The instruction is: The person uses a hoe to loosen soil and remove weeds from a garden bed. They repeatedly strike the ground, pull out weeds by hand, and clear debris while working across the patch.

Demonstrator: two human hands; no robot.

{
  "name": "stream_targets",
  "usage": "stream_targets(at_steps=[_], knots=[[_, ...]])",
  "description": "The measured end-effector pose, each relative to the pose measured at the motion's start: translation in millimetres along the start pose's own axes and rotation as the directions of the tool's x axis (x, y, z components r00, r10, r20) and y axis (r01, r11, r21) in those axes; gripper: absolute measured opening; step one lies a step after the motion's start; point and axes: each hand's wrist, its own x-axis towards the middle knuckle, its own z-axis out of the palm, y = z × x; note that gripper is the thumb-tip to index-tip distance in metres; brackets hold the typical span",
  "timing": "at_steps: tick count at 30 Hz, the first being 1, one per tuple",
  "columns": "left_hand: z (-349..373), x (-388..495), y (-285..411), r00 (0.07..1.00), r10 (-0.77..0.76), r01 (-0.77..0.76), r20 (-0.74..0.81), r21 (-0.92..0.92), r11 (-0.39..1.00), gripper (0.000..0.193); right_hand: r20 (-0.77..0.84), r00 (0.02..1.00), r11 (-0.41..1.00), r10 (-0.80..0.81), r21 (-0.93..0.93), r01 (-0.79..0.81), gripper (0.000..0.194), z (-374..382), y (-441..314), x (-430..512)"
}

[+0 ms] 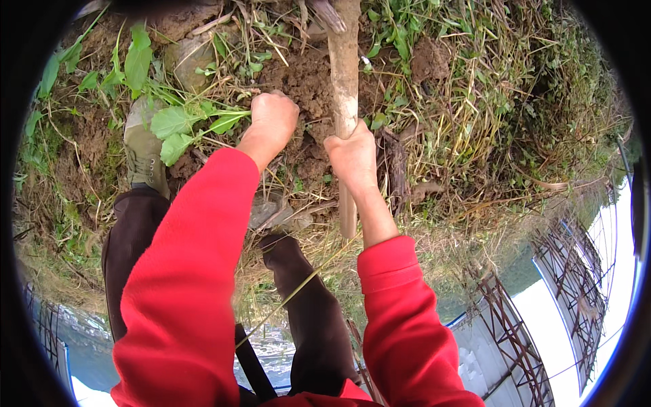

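My left hand (274, 119) is closed around the stems of a leafy green plant (175, 122), whose broad leaves stick out to the left, over my shoe. In my right hand (354, 155) is a thick wooden handle (344, 66), crusted with soil along its upper part; its lower end shows below my fist. The handle's far end runs out of view at the top edge. Between my two hands lies loose brown soil (310, 96) with clods. Both hands hang above the ground.
A stone (190, 61) lies above my green shoe (145, 147). Another stone (269, 211) is near my other leg. Dry and green weeds (473, 102) cover the right side, with a dark piece of wood (395, 168) beside my right wrist. Metal trusses (508, 325) stand at the lower right.
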Motion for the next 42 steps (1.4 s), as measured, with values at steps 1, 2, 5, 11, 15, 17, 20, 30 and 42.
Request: stream_targets(at_steps=[1,2,5,11,15,17,20,30,42], knots=[[0.7,-0.8,0.5,1.000,0.027,-0.027,-0.002,-0.037,0.999,0.019,-0.006,0.999,0.999,-0.050,0.021,0.050,0.031,-10.5,-2.7,-1.3],[1.4,-0.8,0.6,0.999,0.047,-0.047,-0.016,-0.044,0.998,0.017,-0.003,0.997,0.996,-0.075,0.051,0.075,0.030,-21.5,-8.0,-5.9],[6.4,-0.2,3.1,0.996,-0.017,0.006,-0.089,-0.123,0.992,0.015,0.025,0.996,0.981,0.089,0.174,-0.092,0.028,-10.5,-21.0,-32.5],[13.0,1.2,1.6,0.998,0.005,-0.007,-0.068,-0.029,1.000,0.018,-0.074,0.991,0.834,0.111,0.550,-0.052,0.025,28.8,38.2,-79.4],[9.1,0.4,-0.8,0.998,0.011,-0.014,-0.060,-0.043,0.999,0.019,-0.659,0.696,0.904,-0.284,0.058,0.424,0.029,-41.1,21.0,-104.3],[7.7,1.5,-1.6,0.999,0.019,-0.020,-0.030,-0.051,0.999,0.019,-0.682,0.675,0.926,-0.283,-0.010,0.378,0.034,-71.4,-15.2,-122.7],[9.5,1.4,-3.0,1.000,0.010,-0.011,-0.025,-0.072,0.997,0.023,-0.317,0.850,0.831,-0.422,0.240,0.502,0.034,-82.7,-57.2,-118.7],[4.4,-37.4,-22.1,0.957,0.028,-0.040,-0.290,-0.035,0.999,0.046,-0.059,0.971,0.965,0.231,-0.113,-0.236,0.036,35.5,25.4,-54.1],[-36.6,-131.7,-26.2,0.971,0.164,-0.185,-0.175,-0.113,0.976,0.043,0.117,0.987,0.979,0.111,-0.181,-0.089,0.032,6.9,57.5,-67.2]])
